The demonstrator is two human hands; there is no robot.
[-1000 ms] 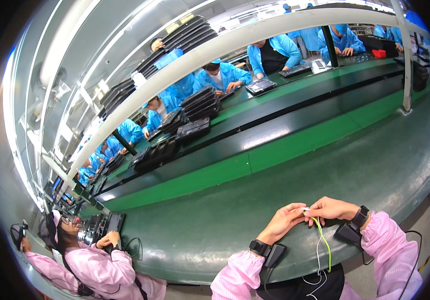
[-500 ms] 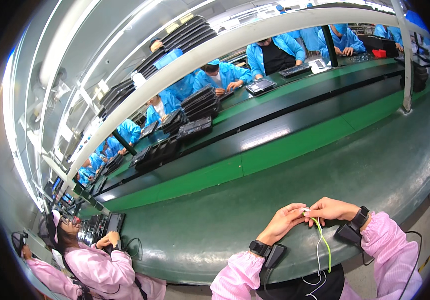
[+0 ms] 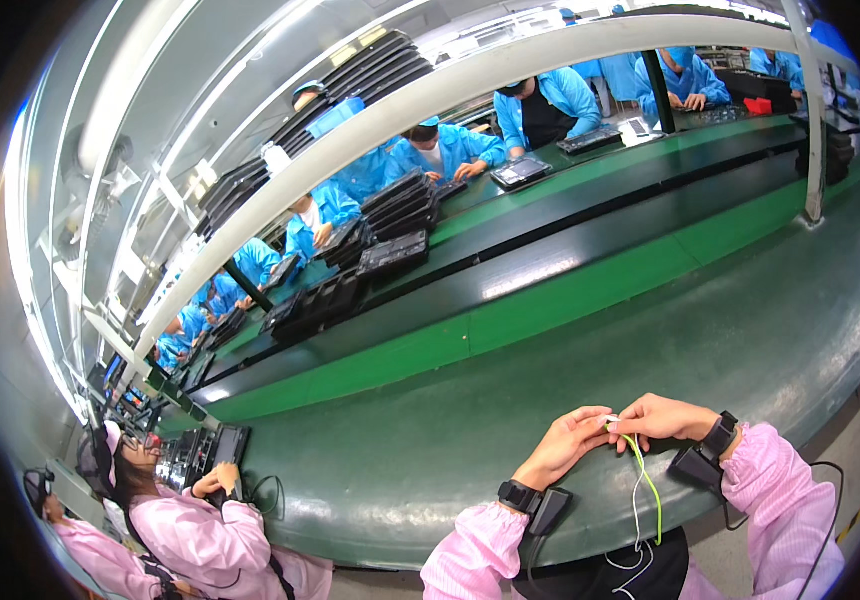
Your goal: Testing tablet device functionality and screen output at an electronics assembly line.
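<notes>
My left hand (image 3: 562, 445) and my right hand (image 3: 668, 417) meet fingertip to fingertip above the near edge of the green table. Both are closed in a pinch on a thin cable. One strand, a yellow-green cord (image 3: 656, 500), hangs down from the fingers toward my lap. Beside it a white cord (image 3: 636, 505) drops and loops over dark cloth. A small whitish end shows between my fingertips, too small and too covered to make out. Each wrist wears a black strap with a dark box by it.
The curved green table (image 3: 510, 430) runs beneath my hands. Beyond it lies a conveyor (image 3: 550, 270) with black trays (image 3: 393, 252) and people in blue coats. A white rail (image 3: 510, 60) arches across. At left a person in pink (image 3: 200, 530) sits near a dark device (image 3: 233, 443).
My hands and the cords look unmoved. The seam in the conveyor's green strip has slid a little to the left. Across the line, some people in blue have shifted their arms and heads slightly.
</notes>
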